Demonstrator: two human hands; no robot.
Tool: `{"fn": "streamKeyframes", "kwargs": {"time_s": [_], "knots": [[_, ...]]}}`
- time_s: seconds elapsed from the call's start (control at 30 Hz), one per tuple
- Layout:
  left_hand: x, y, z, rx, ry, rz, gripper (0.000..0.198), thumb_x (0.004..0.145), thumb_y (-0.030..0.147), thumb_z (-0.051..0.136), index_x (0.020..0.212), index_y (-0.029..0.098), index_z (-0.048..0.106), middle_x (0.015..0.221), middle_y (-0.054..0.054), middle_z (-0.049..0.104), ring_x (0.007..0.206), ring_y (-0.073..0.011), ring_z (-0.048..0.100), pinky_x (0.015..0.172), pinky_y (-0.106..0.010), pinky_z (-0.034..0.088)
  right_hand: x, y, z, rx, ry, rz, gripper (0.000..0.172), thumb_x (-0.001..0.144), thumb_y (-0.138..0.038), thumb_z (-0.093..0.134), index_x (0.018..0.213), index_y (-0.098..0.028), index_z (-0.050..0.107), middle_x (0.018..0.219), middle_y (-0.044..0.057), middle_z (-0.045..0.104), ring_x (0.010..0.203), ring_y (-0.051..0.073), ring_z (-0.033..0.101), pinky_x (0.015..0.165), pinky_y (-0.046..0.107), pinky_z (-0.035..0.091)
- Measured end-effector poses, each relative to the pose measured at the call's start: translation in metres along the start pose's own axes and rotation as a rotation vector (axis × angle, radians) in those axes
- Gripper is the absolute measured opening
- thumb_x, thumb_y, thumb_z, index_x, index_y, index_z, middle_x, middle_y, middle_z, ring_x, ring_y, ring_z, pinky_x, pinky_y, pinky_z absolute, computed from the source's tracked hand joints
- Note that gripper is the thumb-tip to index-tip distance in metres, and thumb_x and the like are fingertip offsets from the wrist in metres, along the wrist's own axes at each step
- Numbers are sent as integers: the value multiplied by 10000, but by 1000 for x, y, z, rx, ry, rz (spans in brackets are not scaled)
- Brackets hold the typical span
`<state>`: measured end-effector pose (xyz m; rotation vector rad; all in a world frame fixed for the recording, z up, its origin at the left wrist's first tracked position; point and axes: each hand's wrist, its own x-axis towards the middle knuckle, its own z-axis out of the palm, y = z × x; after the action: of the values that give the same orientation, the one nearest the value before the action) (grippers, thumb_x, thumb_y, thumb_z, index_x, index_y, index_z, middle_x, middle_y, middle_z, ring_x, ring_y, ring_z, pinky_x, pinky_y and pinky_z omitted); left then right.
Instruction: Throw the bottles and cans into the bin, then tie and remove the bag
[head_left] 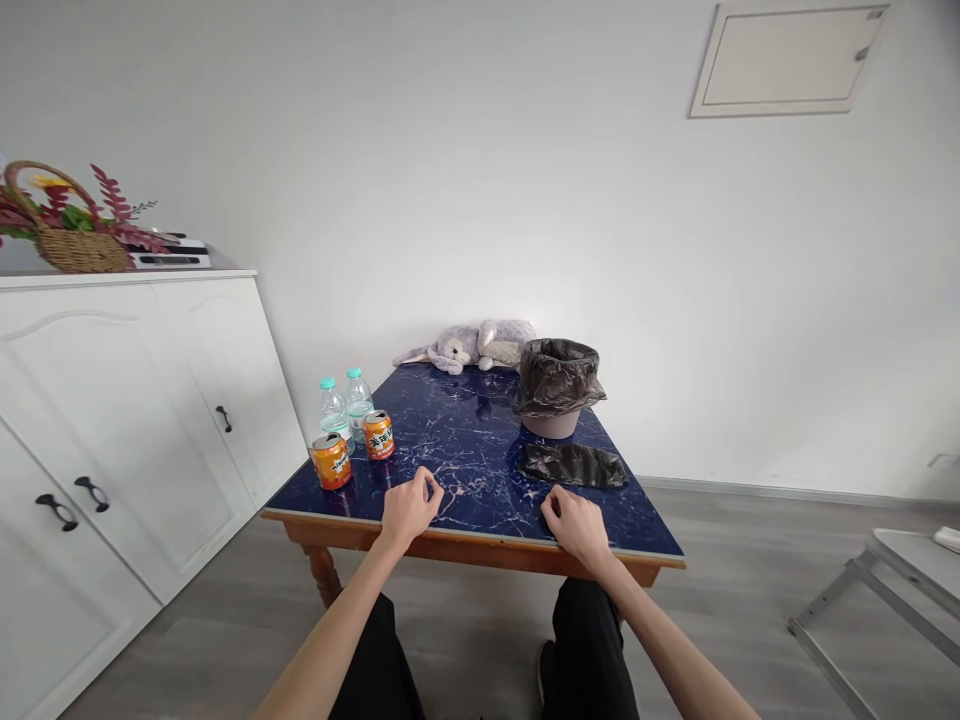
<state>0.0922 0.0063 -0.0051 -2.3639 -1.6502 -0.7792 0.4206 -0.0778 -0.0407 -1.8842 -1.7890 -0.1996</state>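
Note:
My left hand [409, 508] rests on the near edge of the blue marbled table [465, 450] with its fingers curled into a loose fist, nothing visible in it. My right hand [574, 522] lies near the same edge, fingers curled too, just short of a folded black bin bag [573, 465]. Left of my left hand stand two orange drink cans [332, 460] [379, 435] and two small water bottles [334, 408] [359, 398]. A small bin lined with a black bag [558, 387] stands behind the folded bag.
A grey plush toy [469, 346] lies at the table's far edge against the white wall. A white cabinet [127, 420] with a flower basket [69, 228] on top stands to the left. A low grey-framed piece of furniture [892, 580] is at the right, over grey floor.

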Motion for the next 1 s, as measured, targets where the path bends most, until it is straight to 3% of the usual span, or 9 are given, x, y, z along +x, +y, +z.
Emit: {"fn": "streamKeyframes", "kwargs": {"time_s": [0.17, 0.3, 0.4, 0.53, 0.63, 0.73, 0.9, 1.0], "knots": [[-1, 3, 1, 14, -37, -31, 189, 1023, 368, 470, 992, 231, 596, 694, -9, 721, 664, -218, 725, 571, -257, 321, -3, -1, -4, -2, 5, -11, 271, 1041, -284, 474, 810, -212, 596, 723, 13, 699, 589, 152, 604, 570, 288, 209], [-1, 7, 3, 31, -51, -87, 202, 1029, 365, 468, 988, 224, 605, 707, -29, 726, 692, -238, 738, 587, -261, 343, 8, -4, -22, -16, 26, -55, 292, 1061, -318, 448, 850, -215, 622, 790, 17, 696, 637, 153, 620, 566, 278, 236], [1, 7, 4, 31, -70, -84, 196, 1028, 369, 479, 991, 227, 608, 719, -32, 730, 703, -243, 742, 603, -265, 359, 39, -6, -48, -38, 75, -86, 314, 1085, -373, 402, 986, -214, 654, 963, 47, 691, 720, 162, 640, 581, 272, 296], [2, 4, 2, 32, -84, -69, 193, 1031, 363, 472, 1029, 226, 607, 721, -33, 731, 711, -251, 746, 615, -271, 367, 100, -8, -89, -76, 130, -79, 343, 1075, -410, 409, 1229, -205, 635, 1355, 126, 587, 855, 192, 666, 613, 290, 394], [1, 2, 1, 24, -91, -61, 196, 1038, 363, 466, 1037, 226, 605, 715, -23, 730, 696, -236, 744, 616, -267, 371, 142, -7, -111, -104, 101, -64, 307, 1025, -356, 490, 1229, -203, 661, 1616, 147, 375, 924, 214, 690, 675, 330, 476], [-1, 1, 0, 16, -86, -53, 199, 1043, 358, 457, 1035, 224, 604, 728, -27, 734, 706, -234, 746, 620, -268, 376, 175, -4, -122, -125, 8, -30, 268, 995, -354, 563, 1142, -197, 722, 1694, 142, 279, 941, 237, 712, 756, 388, 538], [-4, 0, 1, 18, -70, -52, 195, 1044, 350, 450, 1024, 219, 593, 735, -33, 737, 699, -241, 743, 592, -275, 351, 214, 0, -124, -131, -145, 13, 327, 1001, -400, 679, 1246, -184, 687, 1493, 136, 561, 1140, 264, 671, 948, 466, 579], [-5, 0, 1, 27, -63, -59, 194, 1044, 355, 453, 1021, 220, 589, 741, -35, 738, 707, -238, 746, 586, -270, 336, 228, -1, -124, -120, -176, -11, 385, 1006, -402, 699, 1318, -183, 647, 1391, 113, 632, 1186, 263, 655, 990, 482, 578]]}}
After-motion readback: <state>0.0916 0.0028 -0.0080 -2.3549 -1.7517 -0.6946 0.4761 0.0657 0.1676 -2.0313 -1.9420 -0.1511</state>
